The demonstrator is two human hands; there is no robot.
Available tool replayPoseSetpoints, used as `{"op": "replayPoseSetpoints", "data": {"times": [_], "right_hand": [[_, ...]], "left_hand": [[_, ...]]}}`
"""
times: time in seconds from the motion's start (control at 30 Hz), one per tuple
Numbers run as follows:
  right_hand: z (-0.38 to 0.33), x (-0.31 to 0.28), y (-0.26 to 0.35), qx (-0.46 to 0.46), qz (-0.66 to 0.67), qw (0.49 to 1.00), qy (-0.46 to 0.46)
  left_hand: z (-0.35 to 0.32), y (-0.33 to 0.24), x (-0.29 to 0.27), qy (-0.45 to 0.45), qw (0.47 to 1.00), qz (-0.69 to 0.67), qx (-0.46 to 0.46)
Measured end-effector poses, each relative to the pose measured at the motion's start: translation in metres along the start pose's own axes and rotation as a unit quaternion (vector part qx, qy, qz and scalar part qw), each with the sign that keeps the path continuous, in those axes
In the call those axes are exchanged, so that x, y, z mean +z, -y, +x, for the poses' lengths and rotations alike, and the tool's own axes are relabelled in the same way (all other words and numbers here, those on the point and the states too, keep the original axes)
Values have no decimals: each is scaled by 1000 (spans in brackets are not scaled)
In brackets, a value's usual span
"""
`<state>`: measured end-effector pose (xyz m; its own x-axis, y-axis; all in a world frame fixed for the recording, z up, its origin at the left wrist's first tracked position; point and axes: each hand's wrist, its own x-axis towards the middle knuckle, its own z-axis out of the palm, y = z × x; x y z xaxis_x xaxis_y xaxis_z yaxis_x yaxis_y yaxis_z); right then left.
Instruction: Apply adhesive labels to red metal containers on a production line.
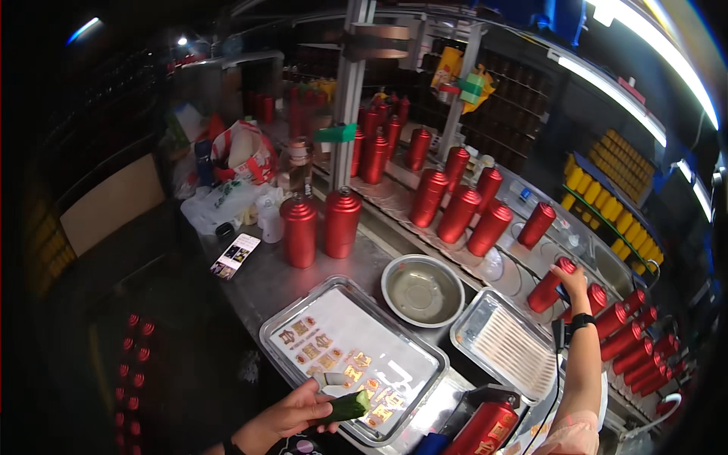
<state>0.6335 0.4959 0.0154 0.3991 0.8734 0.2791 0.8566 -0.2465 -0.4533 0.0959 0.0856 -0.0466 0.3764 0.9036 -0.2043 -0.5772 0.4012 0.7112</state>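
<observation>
My left hand [292, 417] is at the bottom edge, its fingers closed on a small dark green piece [349, 406] held over the near rim of a metal tray [267, 334] that carries several gold and red stickers. My right hand [572, 282], with a black band on the wrist, reaches out to the right. It grips the top of a red bottle [546, 292] that leans on the conveyor line among other red bottles.
A metal bowl [422, 290] and a second tray of white sticks [504, 341] lie between my hands. Two red bottles [300, 227] stand on the table beside a phone [235, 255]. Another red bottle [485, 428] lies near me. Bags [243, 152] are piled at the back left.
</observation>
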Motion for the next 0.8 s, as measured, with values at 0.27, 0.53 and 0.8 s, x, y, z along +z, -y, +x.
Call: {"op": "replayPoseSetpoints", "data": {"times": [0.27, 0.53, 0.8], "right_hand": [[-10, -5, -23, 5, -86, 995, -50], [-11, -24, -59, 0, -124, 991, -40], [-3, -37, -88, 67, -102, 990, -65]], "left_hand": [[-1, 2, -4, 4, 1000, -17, 2], [4, 5, -1, 6, 1000, -26, -15], [10, 8, 6, -37, 999, 12, -14]]}}
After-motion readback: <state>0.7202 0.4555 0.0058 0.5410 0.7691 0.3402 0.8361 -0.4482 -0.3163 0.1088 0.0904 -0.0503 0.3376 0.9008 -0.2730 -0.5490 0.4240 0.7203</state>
